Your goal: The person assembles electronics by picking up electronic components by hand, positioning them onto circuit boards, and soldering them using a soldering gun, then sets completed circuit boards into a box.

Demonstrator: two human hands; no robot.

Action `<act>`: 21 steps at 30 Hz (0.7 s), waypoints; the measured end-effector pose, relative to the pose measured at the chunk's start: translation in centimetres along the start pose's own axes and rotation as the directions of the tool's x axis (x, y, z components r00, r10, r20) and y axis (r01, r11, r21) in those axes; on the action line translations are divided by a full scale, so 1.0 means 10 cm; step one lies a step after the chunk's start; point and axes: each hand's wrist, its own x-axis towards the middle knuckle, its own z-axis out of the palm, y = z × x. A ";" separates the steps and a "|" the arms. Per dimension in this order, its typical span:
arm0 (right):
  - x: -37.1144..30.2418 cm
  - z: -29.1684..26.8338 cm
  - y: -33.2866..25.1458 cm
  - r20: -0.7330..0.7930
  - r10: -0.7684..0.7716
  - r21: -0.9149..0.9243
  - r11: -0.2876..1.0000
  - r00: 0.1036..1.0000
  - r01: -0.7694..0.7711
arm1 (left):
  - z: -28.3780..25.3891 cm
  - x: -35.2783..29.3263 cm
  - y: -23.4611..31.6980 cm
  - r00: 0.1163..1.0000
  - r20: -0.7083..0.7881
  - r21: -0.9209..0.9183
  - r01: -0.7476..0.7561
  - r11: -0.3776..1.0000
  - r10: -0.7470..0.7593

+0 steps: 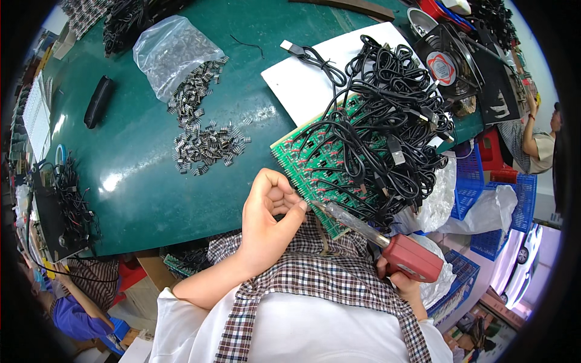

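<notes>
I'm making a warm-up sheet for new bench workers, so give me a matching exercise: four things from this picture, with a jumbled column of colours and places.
Column one
1. Soldering iron
2. Circuit board
3. Plastic bag
4. Cables

Column two
A. See-through, with a pile of small parts by its mouth
B. Green, partly covered by a heap
C. Black, looped in a tangle
D. Red-handled, held in the right hand

Right pairs: 1-D, 2-B, 3-A, 4-C
</notes>
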 end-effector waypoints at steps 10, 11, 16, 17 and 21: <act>0.00 -0.03 0.05 0.011 -0.012 -0.020 1.000 1.000 0.012 | -0.01 -0.01 0.00 1.000 0.002 0.007 0.018 1.000 -0.018; 0.00 -0.03 0.05 0.012 -0.012 -0.019 1.000 1.000 0.012 | -0.01 -0.01 0.00 1.000 0.008 0.005 0.006 1.000 -0.006; -0.02 -0.04 0.07 -0.006 -0.030 -0.011 0.999 1.000 0.030 | 0.00 -0.01 0.00 1.000 0.009 -0.004 0.009 1.000 -0.009; -0.03 -0.04 0.06 -0.009 -0.022 -0.038 0.999 1.000 0.022 | 0.00 -0.01 0.00 1.000 0.016 -0.005 -0.001 1.000 0.001; -0.01 -0.03 0.03 0.002 -0.053 -0.066 0.996 0.999 0.053 | 0.01 -0.01 0.00 1.000 0.014 -0.014 -0.004 1.000 0.004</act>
